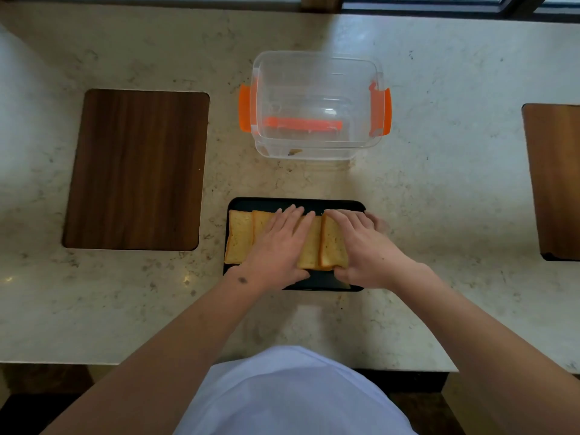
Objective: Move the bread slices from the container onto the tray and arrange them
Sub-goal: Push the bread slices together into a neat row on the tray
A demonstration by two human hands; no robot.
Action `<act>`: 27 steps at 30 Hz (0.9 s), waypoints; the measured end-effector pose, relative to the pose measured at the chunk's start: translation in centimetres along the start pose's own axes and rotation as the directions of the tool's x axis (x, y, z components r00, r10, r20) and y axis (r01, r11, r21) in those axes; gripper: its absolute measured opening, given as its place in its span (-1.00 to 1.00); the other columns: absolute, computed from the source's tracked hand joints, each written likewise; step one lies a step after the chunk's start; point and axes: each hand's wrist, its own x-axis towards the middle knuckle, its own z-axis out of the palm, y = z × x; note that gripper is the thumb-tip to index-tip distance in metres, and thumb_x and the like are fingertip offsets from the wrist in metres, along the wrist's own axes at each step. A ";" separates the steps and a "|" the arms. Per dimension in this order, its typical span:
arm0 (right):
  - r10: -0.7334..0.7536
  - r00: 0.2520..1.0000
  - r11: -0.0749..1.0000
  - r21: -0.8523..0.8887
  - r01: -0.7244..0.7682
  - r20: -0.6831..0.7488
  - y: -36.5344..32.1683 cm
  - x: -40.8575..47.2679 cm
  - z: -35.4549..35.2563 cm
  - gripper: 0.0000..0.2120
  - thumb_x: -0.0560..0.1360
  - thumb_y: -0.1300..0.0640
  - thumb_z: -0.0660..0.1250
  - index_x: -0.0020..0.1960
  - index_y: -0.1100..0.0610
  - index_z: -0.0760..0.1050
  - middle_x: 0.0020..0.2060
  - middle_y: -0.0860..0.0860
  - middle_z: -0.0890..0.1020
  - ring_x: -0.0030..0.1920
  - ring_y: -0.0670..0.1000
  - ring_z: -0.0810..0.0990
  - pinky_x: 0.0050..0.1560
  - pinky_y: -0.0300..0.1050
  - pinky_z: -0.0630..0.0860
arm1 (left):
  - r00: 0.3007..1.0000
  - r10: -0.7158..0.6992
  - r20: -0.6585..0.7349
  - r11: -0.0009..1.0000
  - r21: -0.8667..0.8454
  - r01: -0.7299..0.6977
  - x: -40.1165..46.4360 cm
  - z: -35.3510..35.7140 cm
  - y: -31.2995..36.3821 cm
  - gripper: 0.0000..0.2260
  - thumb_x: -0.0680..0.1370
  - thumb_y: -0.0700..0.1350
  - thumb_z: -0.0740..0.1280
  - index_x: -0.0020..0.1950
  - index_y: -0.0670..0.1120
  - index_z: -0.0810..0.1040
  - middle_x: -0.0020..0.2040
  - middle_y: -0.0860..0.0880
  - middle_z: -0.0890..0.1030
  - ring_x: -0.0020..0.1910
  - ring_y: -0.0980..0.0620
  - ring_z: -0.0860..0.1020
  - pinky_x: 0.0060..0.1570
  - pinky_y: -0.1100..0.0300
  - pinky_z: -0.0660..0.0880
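So the bread slices [240,235] sit in an overlapping row on the black tray [295,203], near edge of the marble counter [439,183], right under both hands. The left hand [277,246] lies flat on the middle of the row, fingers spread and pointing far, palm pressing down on the bread and not gripping anything. The right hand [364,246] is at the right end of the row: its fingers curl over the far edge of the rightmost slice [333,243] and the thumb tucks at the near edge, so it's grasping that slice, which stands tilted against its neighbour. Two slices at the left end lie uncovered.

The clear container [317,105] with orange latches [244,108] stands just beyond the tray, no slices in it, only a crumb at its near wall. A dark wooden board [136,169] is inset at left, another [554,180] at the right edge. No writing or labels readable anywhere
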 end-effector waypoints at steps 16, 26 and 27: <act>-0.036 0.995 0.992 -0.114 0.047 0.098 -3.5 3.6 0.7 0.17 0.26 -0.20 0.53 0.63 0.00 -0.11 0.55 0.08 0.26 0.54 0.16 0.18 0.54 0.35 -0.07 | 0.888 -0.440 -0.137 0.893 -0.176 0.415 -6.0 -1.2 -2.3 -0.26 0.44 0.17 0.51 0.51 -0.10 0.35 0.35 -0.13 0.45 0.29 -0.14 0.41 0.21 0.00 0.37; -0.062 0.998 0.997 -0.047 0.060 -0.029 -2.2 2.4 0.9 0.05 0.22 -0.24 0.44 0.58 -0.01 0.05 0.43 0.05 0.38 0.43 0.15 0.32 0.51 0.30 0.09 | 0.975 -0.104 0.197 0.985 0.155 0.073 -1.3 -2.0 -4.7 0.21 0.37 0.19 0.55 0.62 -0.03 -0.33 0.66 -0.16 -0.11 0.63 -0.16 -0.14 0.58 -0.12 -0.15; -0.065 0.997 0.997 -0.036 0.063 -0.038 -2.1 2.3 1.0 0.04 0.23 -0.25 0.43 0.58 -0.01 0.05 0.43 0.05 0.38 0.43 0.14 0.33 0.50 0.29 0.09 | 0.975 -0.096 0.199 0.986 0.156 0.066 -1.1 -1.9 -4.7 0.19 0.37 0.19 0.54 0.63 -0.04 -0.30 0.65 -0.17 -0.05 0.63 -0.17 -0.09 0.57 -0.09 -0.16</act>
